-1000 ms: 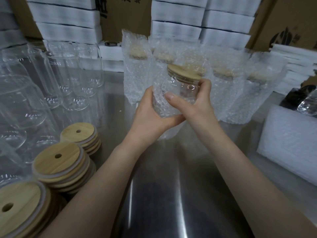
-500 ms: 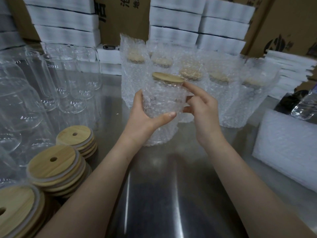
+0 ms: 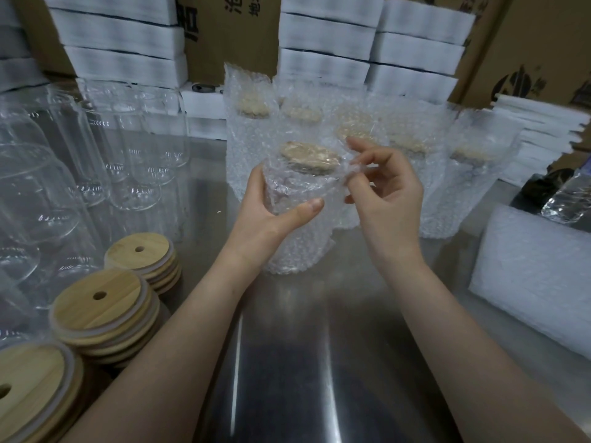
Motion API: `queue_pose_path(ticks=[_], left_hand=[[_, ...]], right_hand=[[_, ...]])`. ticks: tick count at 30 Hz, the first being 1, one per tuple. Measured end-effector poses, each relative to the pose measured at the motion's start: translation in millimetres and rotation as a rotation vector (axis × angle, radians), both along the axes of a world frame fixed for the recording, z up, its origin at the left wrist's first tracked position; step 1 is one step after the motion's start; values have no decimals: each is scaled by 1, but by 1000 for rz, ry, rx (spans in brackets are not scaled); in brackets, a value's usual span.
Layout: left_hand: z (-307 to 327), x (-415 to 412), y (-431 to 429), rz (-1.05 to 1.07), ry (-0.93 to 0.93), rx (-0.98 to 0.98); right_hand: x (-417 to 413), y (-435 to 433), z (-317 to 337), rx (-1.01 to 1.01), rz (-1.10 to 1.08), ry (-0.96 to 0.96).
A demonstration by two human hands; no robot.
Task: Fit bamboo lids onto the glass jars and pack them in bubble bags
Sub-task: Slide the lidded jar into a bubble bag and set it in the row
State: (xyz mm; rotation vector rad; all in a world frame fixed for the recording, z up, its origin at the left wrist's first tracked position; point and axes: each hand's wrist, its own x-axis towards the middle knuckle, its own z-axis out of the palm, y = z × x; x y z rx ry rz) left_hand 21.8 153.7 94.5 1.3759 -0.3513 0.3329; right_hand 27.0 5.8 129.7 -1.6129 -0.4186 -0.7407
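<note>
Change: bamboo lid [image 3: 309, 156], bare above the bag mouth half a second ago, now sits under the bubble film; from my remote seat I read that as the jar fully sleeved.
Meaning for task: I judge this jar's bagging nearly done, with only the loose top left to tidy before it joins the others.
Left hand [image 3: 268, 215]: wrapped around the bubble bag [image 3: 297, 225] and the jar inside, thumb across the near face, holding it near the middle of the steel table [image 3: 287, 362].
Right hand [image 3: 388, 199]: thumb and forefinger pinching the bag's top edge just right of the lid, other fingers loosely curled.
Task thing: lidded jar inside the bag; whether its base touches the table I cannot tell.
Packed row: bagged jars [image 3: 412, 167] standing just beyond the hands, lids showing as pale blurs through the film.
Still to do: empty glass jars [image 3: 134, 148] at far left, lid stacks [image 3: 102, 311] at near left.
Materials: bag is crinkly, cloudy, pebbled with small bubbles (slippery over glass, I would guess); lids are flat pale wooden discs, each with a small hole and a light ring at the rim; table is smooth, reflective metal.
Right side: white foam sheets [image 3: 537, 282], soft and matte.
</note>
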Motion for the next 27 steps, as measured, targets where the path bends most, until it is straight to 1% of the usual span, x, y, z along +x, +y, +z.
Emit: queue_pose_path(ticks=[4,9,12,16,19,23,27], left_hand=[[2,0,1,-15,-5,-18],[10,2,4,29,-63,-122],[11,1,7,57,-97,-153],[10,1,5,40,-80,-194],[13,3,5,55,-44,-275],[19,5,6,64,-47,-377],[24,5,7,124,-91,-385]], right_hand=[[1,0,1,14,-31,-78],[4,-3,0,-23,-89,-109],[3,-3,2,11,-61,-57],[5,-5,3,41,135,135],[7,-4,4,132,250,248],[10,-3,3,218,276,221],[11,-6,2,281,278,201]])
